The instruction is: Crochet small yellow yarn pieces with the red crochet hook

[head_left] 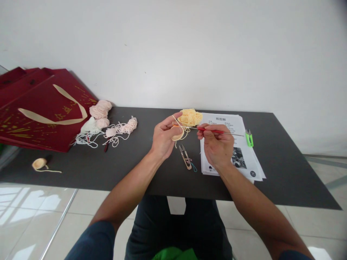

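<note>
Pinched in the fingers of my left hand (162,139) is a small round crochet piece (177,133) in pale yellow yarn. A strand of yarn runs over the index finger. My right hand (219,144) grips a crochet hook (213,130) by its red handle, much like a pen. The hook's metal shaft points left and reaches the crochet piece; its tip is too small to make out there. Just behind the hands lies a yellow yarn ball (190,117). Thread snips (185,157) rest on the dark table below, between my two wrists.
Printed sheets (217,169) lie under my right hand, with green-handled snips (249,138) beside them. On the left are dark red gift bags (40,104), pink yarn (100,109), white yarn (88,131) and a small cream crocheted piece (39,163). A white wall (173,54) stands behind the table (130,164).
</note>
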Motion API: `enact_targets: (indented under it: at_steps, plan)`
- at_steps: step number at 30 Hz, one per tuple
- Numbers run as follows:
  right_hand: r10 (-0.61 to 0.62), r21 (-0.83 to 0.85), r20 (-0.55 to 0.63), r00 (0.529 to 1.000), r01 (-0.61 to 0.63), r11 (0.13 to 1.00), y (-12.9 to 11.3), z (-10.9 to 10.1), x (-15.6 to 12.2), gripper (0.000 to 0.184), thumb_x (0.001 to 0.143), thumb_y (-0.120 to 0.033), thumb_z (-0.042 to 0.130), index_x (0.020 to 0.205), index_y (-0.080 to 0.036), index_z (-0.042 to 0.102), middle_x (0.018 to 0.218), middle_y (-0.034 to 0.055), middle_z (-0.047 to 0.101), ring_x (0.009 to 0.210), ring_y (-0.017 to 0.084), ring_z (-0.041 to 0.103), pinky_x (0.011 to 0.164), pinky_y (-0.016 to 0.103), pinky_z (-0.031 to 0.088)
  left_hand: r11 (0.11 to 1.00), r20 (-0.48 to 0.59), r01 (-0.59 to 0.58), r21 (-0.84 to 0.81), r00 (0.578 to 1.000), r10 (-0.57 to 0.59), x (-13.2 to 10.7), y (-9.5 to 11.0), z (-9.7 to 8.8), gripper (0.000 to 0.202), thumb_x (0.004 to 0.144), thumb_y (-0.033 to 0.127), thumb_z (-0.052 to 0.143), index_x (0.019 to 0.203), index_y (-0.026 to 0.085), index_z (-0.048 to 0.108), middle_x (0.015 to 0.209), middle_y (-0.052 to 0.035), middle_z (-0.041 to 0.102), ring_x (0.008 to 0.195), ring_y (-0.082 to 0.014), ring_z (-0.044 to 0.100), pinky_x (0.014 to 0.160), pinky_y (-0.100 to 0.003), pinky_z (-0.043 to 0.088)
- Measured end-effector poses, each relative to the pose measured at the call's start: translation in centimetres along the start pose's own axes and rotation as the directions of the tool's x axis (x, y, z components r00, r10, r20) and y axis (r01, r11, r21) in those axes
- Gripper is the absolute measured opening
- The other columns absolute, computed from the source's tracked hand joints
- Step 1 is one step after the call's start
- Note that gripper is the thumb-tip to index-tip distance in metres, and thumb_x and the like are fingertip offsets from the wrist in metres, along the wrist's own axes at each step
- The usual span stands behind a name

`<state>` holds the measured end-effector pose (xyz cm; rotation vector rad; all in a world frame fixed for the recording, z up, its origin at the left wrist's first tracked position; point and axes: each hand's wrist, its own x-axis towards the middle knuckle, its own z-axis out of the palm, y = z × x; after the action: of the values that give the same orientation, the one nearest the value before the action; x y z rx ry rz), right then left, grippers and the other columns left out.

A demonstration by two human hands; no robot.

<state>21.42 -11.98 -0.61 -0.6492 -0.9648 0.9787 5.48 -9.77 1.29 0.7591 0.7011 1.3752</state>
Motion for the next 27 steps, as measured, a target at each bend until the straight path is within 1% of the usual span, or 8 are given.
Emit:
enact_targets:
  at_steps: [3, 6, 9, 12, 18, 20, 23, 27]
  plan:
    - [-0.030, -0.078, 0.007, 1.000, 0.031, 0.997, -0.2, -0.1, -0.2, 0.010, 0.082, -0.025, 0.085, 0.087, -0.026, 0.076, 0.094, 0.0005, 0.083, 0.069, 0.014, 0.073, 0.064, 0.030, 0.062, 0.997, 0.003, -0.025, 0.068, 1.000, 0.025, 0.0, 0.2, -0.2, 0.048, 0.058, 0.009, 0.077, 0.104, 0.021, 0.082, 0.071, 0.0015, 0.071, 0.058, -0.0075, 0.055, 0.059, -0.022, 0.040]
    - [-0.006, -0.122, 0.013, 1.000, 0.007, 0.992, -0.6, -0.2, -0.2, 0.010, 0.082, -0.027, 0.084, 0.086, -0.026, 0.075, 0.092, 0.0008, 0.082, 0.067, 0.015, 0.072, 0.063, 0.032, 0.060, 0.990, 0.029, -0.029, 0.136, 0.999, 0.025, 0.0, 0.6, -0.4, 0.044, 0.058, 0.009, 0.074, 0.100, 0.020, 0.083, 0.068, 0.0013, 0.067, 0.055, -0.0078, 0.050, 0.055, -0.024, 0.033]
    - [0.032, -0.134, 0.020, 0.999, -0.029, 0.991, -0.9, -0.2, -0.1, 0.012, 0.081, -0.032, 0.085, 0.084, -0.027, 0.074, 0.089, 0.0006, 0.082, 0.066, 0.015, 0.071, 0.061, 0.033, 0.059, 0.986, 0.082, -0.003, 0.167, 0.997, -0.011, 0.1, 1.0, -0.6, 0.041, 0.059, 0.010, 0.072, 0.097, 0.018, 0.084, 0.065, 0.0006, 0.064, 0.053, -0.0079, 0.044, 0.053, -0.025, 0.027]
    - [0.051, -0.123, 0.030, 0.998, -0.046, 0.991, -1.0, -0.4, 0.0, 0.014, 0.080, -0.034, 0.085, 0.084, -0.028, 0.073, 0.086, 0.0002, 0.081, 0.066, 0.015, 0.070, 0.059, 0.033, 0.058, 0.985, 0.118, 0.028, 0.173, 0.992, -0.049, 0.2, 1.2, -0.8, 0.039, 0.059, 0.011, 0.070, 0.095, 0.017, 0.084, 0.065, -0.0007, 0.064, 0.054, -0.0093, 0.044, 0.054, -0.026, 0.027]
    - [0.074, -0.052, 0.080, 0.994, -0.070, 0.996, -1.3, -0.4, 0.1, 0.012, 0.081, -0.029, 0.085, 0.085, -0.026, 0.075, 0.086, 0.0004, 0.082, 0.064, 0.014, 0.070, 0.057, 0.029, 0.056, 0.988, 0.190, 0.106, 0.115, 0.974, -0.127, 0.4, 1.2, -1.3, 0.033, 0.058, 0.013, 0.070, 0.088, 0.014, 0.084, 0.061, -0.0022, 0.061, 0.056, -0.0107, 0.045, 0.056, -0.027, 0.029]
    - [0.115, -0.007, 0.094, 0.989, -0.115, 0.993, -1.4, -0.4, 0.2, 0.015, 0.079, -0.030, 0.087, 0.084, -0.025, 0.075, 0.085, 0.0004, 0.081, 0.063, 0.012, 0.069, 0.055, 0.026, 0.055, 0.987, 0.217, 0.136, 0.085, 0.964, -0.151, 0.5, 1.2, -1.4, 0.031, 0.058, 0.013, 0.071, 0.086, 0.013, 0.083, 0.060, -0.0024, 0.061, 0.056, -0.0106, 0.046, 0.056, -0.027, 0.031]
    - [0.240, 0.083, 0.082, 0.967, -0.246, 0.966, -1.3, -0.5, 0.5, 0.020, 0.076, -0.033, 0.091, 0.083, -0.025, 0.074, 0.084, -0.0009, 0.081, 0.064, 0.009, 0.069, 0.055, 0.020, 0.056, 0.988, 0.243, 0.146, 0.057, 0.958, -0.155, 0.4, 1.2, -1.4, 0.028, 0.061, 0.014, 0.078, 0.088, 0.015, 0.083, 0.066, -0.0029, 0.065, 0.059, -0.0105, 0.051, 0.059, -0.026, 0.037]
    - [0.387, 0.198, 0.045, 0.921, -0.388, 0.900, -0.8, -0.5, 0.6, 0.022, 0.075, -0.034, 0.092, 0.083, -0.027, 0.073, 0.086, -0.0048, 0.080, 0.067, 0.005, 0.070, 0.061, 0.013, 0.060, 0.995, 0.205, 0.060, 0.085, 0.976, -0.076, 0.3, 0.9, -1.1, 0.027, 0.062, 0.019, 0.091, 0.089, 0.019, 0.083, 0.078, -0.0030, 0.074, 0.067, -0.0112, 0.061, 0.065, -0.025, 0.045]
